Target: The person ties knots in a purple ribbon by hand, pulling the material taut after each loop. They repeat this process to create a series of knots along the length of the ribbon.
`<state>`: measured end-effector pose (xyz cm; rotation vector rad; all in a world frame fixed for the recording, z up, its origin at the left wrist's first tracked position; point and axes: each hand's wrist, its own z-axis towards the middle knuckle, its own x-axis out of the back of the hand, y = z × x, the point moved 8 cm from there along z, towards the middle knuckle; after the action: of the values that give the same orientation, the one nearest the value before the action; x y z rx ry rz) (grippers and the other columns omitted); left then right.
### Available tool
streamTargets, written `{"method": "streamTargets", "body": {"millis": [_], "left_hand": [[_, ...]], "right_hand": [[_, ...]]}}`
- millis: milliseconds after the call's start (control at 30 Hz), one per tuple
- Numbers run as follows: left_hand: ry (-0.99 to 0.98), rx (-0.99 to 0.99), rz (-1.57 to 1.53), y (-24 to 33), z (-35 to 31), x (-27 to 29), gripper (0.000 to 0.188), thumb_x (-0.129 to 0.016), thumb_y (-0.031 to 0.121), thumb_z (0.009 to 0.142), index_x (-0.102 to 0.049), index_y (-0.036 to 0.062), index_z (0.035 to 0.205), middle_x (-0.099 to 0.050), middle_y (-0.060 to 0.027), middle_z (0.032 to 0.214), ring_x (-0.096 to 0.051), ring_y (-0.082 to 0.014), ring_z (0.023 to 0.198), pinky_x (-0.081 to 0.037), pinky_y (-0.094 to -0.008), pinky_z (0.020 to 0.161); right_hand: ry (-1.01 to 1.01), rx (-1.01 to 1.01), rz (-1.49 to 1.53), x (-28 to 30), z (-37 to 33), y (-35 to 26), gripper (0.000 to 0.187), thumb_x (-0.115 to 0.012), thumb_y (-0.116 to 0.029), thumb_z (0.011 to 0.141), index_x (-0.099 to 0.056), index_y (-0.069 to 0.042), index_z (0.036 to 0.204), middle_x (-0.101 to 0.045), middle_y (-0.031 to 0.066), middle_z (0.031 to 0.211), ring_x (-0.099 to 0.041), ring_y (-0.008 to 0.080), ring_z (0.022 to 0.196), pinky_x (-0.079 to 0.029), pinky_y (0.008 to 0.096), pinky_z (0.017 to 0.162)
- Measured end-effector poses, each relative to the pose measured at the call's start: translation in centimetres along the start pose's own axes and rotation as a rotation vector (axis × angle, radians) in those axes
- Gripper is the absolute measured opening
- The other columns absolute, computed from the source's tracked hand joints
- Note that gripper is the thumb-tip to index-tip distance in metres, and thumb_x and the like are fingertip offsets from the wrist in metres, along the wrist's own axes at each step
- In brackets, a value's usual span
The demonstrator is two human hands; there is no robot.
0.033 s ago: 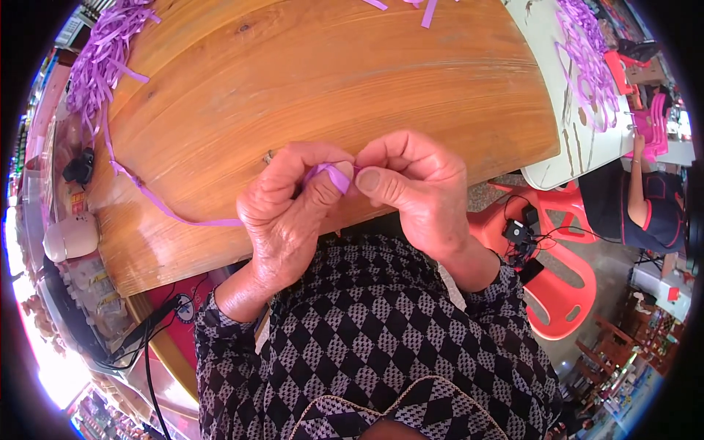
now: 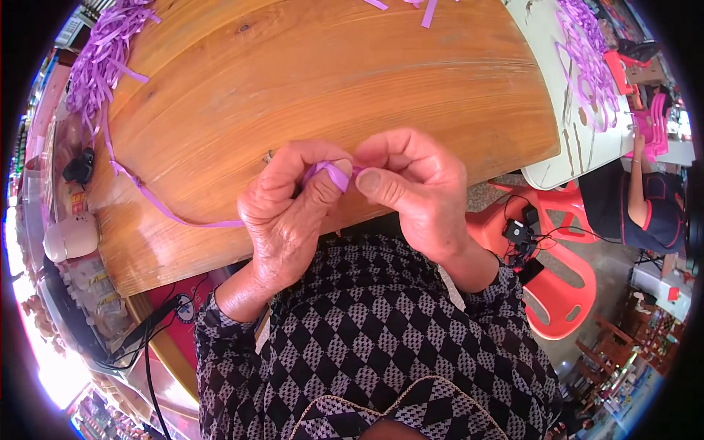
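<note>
A narrow purple ribbon (image 2: 194,223) runs from the far-left heap across the table's left side to my left hand (image 2: 287,213). That hand is closed, pinching a loop of the ribbon between thumb and bent fingers. Close beside it, thumb and forefinger of my right hand (image 2: 422,192) are pressed together on a short bit of the same ribbon. Both hands are held over the near edge of the wooden table (image 2: 323,88), in front of my body. Part of the ribbon inside my left fingers is hidden.
Tangled purple ribbons (image 2: 110,48) lie at the far left; another bunch (image 2: 587,62) is on a white marbled table (image 2: 546,158) at right. A pinkish rounded object (image 2: 72,237) stands by the left edge. A red plastic chair (image 2: 565,293) holds black cabled devices. Another person's arm (image 2: 636,183) shows beyond.
Almost nothing differs. My right hand has shifted very slightly, and the ribbon bit between the two hands shows a little more.
</note>
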<state>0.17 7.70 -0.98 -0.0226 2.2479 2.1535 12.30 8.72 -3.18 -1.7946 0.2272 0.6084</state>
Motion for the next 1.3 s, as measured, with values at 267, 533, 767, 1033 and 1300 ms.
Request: {"method": "streamTargets", "body": {"millis": [267,533,767,1033,1300], "left_hand": [[-0.001,0.219,-0.177,-0.1,0.4,0.2,0.010,-0.056,0.010,0.087,-0.055,0.0000,0.086,-0.059,-0.0053,0.072,-0.049,-0.0063,0.054,-0.034,-0.0162,0.045],[-0.075,0.491,-0.325,-2.1,0.2,-0.4,0.012,-0.054,0.012,0.077,-0.055,0.0005,0.077,-0.060,-0.0079,0.071,-0.048,-0.0090,0.049,-0.035,-0.0196,0.045],[-0.101,0.477,-0.292,-2.3,0.3,-0.3,0.016,-0.056,0.014,0.079,-0.058,-0.0014,0.082,-0.058,-0.0035,0.071,-0.050,-0.0071,0.059,-0.035,-0.0197,0.048],[0.006,0.280,-0.232,-1.0,0.4,-0.6,0.016,-0.059,0.013,0.085,-0.059,-0.0030,0.089,-0.058,-0.0016,0.075,-0.049,-0.0060,0.060,-0.036,-0.0186,0.052],[-0.144,0.301,-0.288,0.0,0.5,-1.0,0.021,-0.059,0.014,0.088,-0.059,-0.0022,0.101,-0.062,-0.0038,0.084,-0.055,-0.0067,0.065,-0.047,-0.0197,0.060]], "right_hand": [[0.028,0.394,-0.423,-0.2,-0.8,-2.3,0.024,-0.058,0.009,0.082,-0.052,0.006,0.105,-0.059,0.0065,0.090,-0.057,0.0110,0.082,-0.048,0.0228,0.075],[0.037,0.351,-0.371,0.1,-1.1,-2.7,0.023,-0.064,0.000,0.080,-0.055,0.005,0.100,-0.058,0.0081,0.091,-0.054,0.0112,0.083,-0.045,0.0236,0.073],[-0.085,0.781,-0.911,-1.9,-2.3,-4.3,0.019,-0.070,0.000,0.072,-0.060,0.003,0.088,-0.058,0.0128,0.093,-0.056,0.0194,0.083,-0.045,0.0273,0.070],[-0.061,0.592,-0.743,-1.1,-1.8,-3.8,0.007,-0.060,0.004,0.082,-0.059,0.007,0.088,-0.055,0.0147,0.097,-0.058,0.0132,0.072,-0.049,0.0226,0.062],[-0.033,0.613,-0.704,-0.2,-1.1,-4.5,0.008,-0.064,0.006,0.076,-0.062,0.004,0.083,-0.059,0.0130,0.097,-0.054,0.0174,0.089,-0.044,0.0273,0.075]]}}
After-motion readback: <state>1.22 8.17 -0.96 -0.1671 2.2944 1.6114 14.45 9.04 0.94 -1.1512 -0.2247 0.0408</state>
